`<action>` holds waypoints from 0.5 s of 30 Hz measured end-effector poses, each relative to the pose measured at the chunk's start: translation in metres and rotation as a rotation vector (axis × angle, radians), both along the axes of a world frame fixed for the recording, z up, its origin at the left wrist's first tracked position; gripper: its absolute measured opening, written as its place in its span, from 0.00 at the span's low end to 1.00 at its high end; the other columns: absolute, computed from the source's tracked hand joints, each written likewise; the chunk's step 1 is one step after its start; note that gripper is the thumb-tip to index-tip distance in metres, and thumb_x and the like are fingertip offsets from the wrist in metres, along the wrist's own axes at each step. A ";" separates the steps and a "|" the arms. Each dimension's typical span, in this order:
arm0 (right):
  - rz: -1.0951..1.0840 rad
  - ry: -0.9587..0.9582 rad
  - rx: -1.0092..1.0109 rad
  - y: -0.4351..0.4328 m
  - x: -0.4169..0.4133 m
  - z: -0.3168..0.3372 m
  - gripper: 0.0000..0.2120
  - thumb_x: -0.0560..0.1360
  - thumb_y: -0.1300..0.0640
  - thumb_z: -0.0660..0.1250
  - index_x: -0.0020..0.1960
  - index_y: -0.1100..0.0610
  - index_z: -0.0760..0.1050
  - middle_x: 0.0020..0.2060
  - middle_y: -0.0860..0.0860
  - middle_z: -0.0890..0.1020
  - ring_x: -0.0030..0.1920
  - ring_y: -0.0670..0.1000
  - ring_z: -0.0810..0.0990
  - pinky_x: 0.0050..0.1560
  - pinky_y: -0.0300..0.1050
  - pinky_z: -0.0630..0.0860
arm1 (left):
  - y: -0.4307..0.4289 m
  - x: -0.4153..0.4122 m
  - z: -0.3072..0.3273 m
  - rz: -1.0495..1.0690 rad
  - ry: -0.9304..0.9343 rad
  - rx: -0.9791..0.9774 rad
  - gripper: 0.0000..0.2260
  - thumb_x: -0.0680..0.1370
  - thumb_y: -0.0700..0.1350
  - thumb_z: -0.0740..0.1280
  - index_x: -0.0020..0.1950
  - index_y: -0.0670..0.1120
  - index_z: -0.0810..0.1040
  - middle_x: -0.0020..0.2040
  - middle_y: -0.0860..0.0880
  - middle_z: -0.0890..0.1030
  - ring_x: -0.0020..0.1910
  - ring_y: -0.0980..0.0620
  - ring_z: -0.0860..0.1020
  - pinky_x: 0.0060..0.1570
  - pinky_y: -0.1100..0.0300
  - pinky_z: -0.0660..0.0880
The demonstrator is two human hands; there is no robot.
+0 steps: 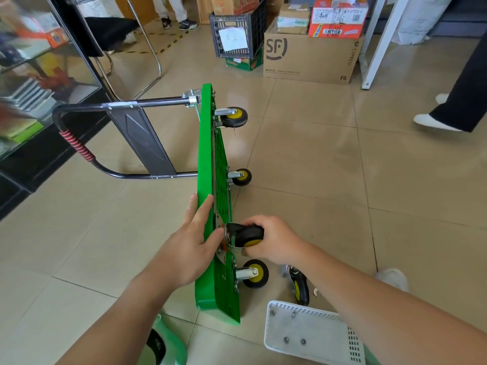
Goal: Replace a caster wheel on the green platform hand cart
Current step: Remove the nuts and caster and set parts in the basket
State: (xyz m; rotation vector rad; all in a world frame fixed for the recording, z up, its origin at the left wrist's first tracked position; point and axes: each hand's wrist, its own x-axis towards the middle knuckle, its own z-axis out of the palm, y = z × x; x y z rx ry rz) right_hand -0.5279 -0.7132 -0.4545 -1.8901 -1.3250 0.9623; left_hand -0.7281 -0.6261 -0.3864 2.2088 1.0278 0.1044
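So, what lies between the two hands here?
Head view: the green platform, on edge, and the caster the right hand grips at its underside; left hand presses the platform.

Glossy beige tiled floor (303, 159); glass display cabinet (39, 75) at left; stacked cardboard boxes (311, 59) beyond; white post (379, 46).
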 end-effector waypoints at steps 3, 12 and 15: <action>-0.010 -0.009 0.008 -0.004 0.001 0.001 0.26 0.64 0.56 0.81 0.60 0.47 0.80 0.48 0.42 0.83 0.48 0.42 0.81 0.48 0.35 0.76 | 0.003 -0.006 -0.004 -0.008 -0.054 -0.056 0.31 0.84 0.55 0.59 0.82 0.62 0.46 0.81 0.61 0.39 0.78 0.64 0.49 0.70 0.68 0.51; -0.027 0.023 0.027 -0.016 0.004 -0.004 0.21 0.65 0.59 0.80 0.56 0.48 0.83 0.44 0.45 0.86 0.45 0.44 0.83 0.50 0.45 0.81 | 0.000 -0.005 -0.006 -0.003 -0.076 -0.053 0.30 0.84 0.55 0.59 0.82 0.62 0.46 0.81 0.62 0.38 0.71 0.69 0.49 0.69 0.69 0.52; -0.043 0.036 0.053 -0.019 0.005 -0.004 0.20 0.65 0.57 0.80 0.55 0.47 0.83 0.43 0.45 0.86 0.44 0.44 0.83 0.49 0.45 0.80 | -0.001 -0.005 -0.006 -0.003 -0.077 -0.050 0.30 0.84 0.55 0.59 0.82 0.63 0.46 0.81 0.62 0.38 0.71 0.69 0.50 0.69 0.68 0.52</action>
